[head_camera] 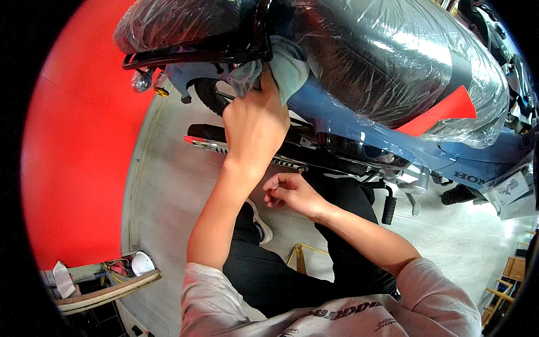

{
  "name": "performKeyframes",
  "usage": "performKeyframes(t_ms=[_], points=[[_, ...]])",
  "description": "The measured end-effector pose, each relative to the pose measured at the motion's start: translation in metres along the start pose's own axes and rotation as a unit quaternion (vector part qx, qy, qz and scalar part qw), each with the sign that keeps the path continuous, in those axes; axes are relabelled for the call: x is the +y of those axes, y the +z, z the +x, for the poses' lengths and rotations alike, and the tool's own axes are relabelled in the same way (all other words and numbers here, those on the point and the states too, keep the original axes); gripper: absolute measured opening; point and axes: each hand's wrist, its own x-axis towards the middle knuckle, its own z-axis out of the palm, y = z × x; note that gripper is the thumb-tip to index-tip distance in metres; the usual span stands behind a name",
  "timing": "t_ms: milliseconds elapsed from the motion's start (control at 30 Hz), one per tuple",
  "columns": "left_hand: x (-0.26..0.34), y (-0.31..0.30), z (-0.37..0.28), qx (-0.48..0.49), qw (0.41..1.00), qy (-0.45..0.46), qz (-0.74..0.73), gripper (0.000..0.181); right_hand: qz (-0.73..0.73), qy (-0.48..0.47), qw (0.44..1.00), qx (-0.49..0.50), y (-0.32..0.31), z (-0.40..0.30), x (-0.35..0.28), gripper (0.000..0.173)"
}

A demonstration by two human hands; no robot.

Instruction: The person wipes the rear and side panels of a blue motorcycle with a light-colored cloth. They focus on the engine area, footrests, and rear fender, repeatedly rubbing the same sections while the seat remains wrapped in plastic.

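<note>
A grey-green cloth (289, 69) is bunched in my left hand (257, 122), which presses it up against the blue motorcycle body (332, 111) under the rear rack (198, 57). Its fingertips are hidden by the cloth and the rack. Lower down, my right hand (290, 193) hovers above my knee with loosely curled fingers and nothing visible in it. Clear plastic film covers the black seat (370, 54), and a red strip (442, 111) lies across the film. Below the body are the exhaust silencer (210, 134) and part of the rear wheel (210, 94).
A rear turn signal (142, 80) sticks out at left. The footpeg (389, 209) juts towards my right knee. Beyond the pale floor (168, 185) is a red surface (80, 147). A shelf (113, 290) with a white bowl-shaped object (142, 264) stands lower left. A yellow metal frame (300, 257) shows between my legs.
</note>
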Motion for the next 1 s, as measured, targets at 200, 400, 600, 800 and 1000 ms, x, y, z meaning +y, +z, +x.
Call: performKeyframes(t_ms=[200,400,600,800,1000], points=[[-0.007,-0.013,0.007,-0.022,1.000,-0.005,-0.019,0.044,0.001,0.004,1.000,0.015,-0.004,-0.003,-0.002,0.013],[-0.011,-0.025,-0.014,-0.123,0.989,-0.078,0.036,0.054,0.015,-0.016,1.000,0.019,-0.007,-0.001,0.005,0.013],[-0.012,-0.051,-0.034,-0.148,0.980,-0.132,-0.001,0.052,0.019,-0.024,0.999,0.008,-0.005,0.000,0.008,0.012],[-0.026,-0.044,-0.033,-0.112,0.964,-0.193,-0.147,0.050,-0.001,-0.022,1.000,0.022,-0.003,0.004,0.012,0.013],[-0.042,0.008,-0.019,-0.010,0.944,-0.179,-0.277,0.047,-0.076,-0.035,0.997,0.007,-0.005,0.010,0.018,0.014]])
